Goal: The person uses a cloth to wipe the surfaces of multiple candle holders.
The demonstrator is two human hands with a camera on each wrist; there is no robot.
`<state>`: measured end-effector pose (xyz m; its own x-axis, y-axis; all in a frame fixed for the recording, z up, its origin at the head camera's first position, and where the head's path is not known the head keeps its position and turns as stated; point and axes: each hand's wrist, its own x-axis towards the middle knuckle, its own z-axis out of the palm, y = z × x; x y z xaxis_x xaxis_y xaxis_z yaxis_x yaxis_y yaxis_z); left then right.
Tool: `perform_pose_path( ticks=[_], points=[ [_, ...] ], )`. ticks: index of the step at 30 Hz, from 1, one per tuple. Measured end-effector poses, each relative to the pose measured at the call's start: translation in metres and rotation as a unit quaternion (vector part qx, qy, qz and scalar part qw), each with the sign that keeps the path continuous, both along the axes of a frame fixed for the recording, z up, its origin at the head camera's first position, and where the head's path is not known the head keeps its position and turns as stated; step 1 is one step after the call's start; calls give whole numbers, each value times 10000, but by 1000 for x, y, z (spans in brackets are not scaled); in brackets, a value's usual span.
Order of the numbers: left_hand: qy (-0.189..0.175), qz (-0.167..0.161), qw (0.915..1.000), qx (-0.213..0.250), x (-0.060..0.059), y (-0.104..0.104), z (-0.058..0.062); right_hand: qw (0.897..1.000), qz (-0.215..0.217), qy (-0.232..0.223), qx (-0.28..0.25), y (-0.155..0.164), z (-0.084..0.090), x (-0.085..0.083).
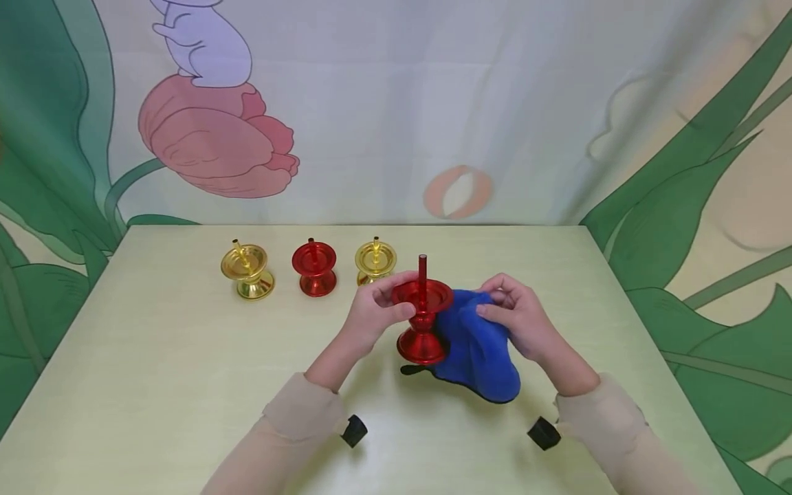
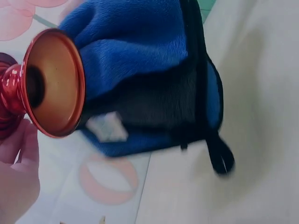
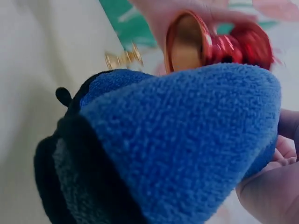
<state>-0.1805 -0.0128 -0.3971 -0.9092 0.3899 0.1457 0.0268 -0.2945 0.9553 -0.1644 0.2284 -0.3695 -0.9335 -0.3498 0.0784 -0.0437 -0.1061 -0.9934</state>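
My left hand (image 1: 371, 315) grips a shiny red candle holder (image 1: 422, 349) by its upper dish, thumb at the front. The holder is upright, its thin stem pointing up. In the left wrist view the flared, hollow underside of its foot (image 2: 58, 84) shows. A blue cloth (image 1: 473, 347) with black edging hangs from my right hand (image 1: 522, 320), pinched near its top. The cloth is close beside the holder's right side; whether they touch I cannot tell. A black loop (image 2: 220, 156) and a pale label (image 2: 107, 127) show on the cloth. It partly hides the holder in the right wrist view.
Along the back of the pale table (image 1: 155, 385) stand a gold candle holder (image 1: 252, 287), a smaller-looking red one (image 1: 317, 283) and another gold one (image 1: 375, 260), partly behind my left hand. A printed curtain (image 1: 383, 124) hangs behind the table.
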Motion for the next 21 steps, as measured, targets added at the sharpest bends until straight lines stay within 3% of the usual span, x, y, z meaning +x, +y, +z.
perform_pose_path(
  ticks=[4,9,12,14,16,18,21],
  points=[
    [-49,362,9993,-20,-4,0,1,9972,-684,135,-266,35,7,1],
    [-187,776,9966,-191,-5,-1,-2,9853,-1536,407,-629,87,17,7],
    [-244,891,9954,-256,-7,-2,-6,9760,-2043,502,-560,118,25,10],
    [-241,936,9949,-303,-7,-2,-9,9675,-2474,472,-244,137,30,13],
    [-210,956,9946,-340,-8,-3,-11,9538,-2966,435,219,153,36,14],
    [-166,984,9943,-374,-8,-3,-13,9319,-3459,390,1016,168,41,15],
    [-118,1010,9941,-377,-8,-3,-15,8787,-3952,479,2634,184,41,12]
  ],
)
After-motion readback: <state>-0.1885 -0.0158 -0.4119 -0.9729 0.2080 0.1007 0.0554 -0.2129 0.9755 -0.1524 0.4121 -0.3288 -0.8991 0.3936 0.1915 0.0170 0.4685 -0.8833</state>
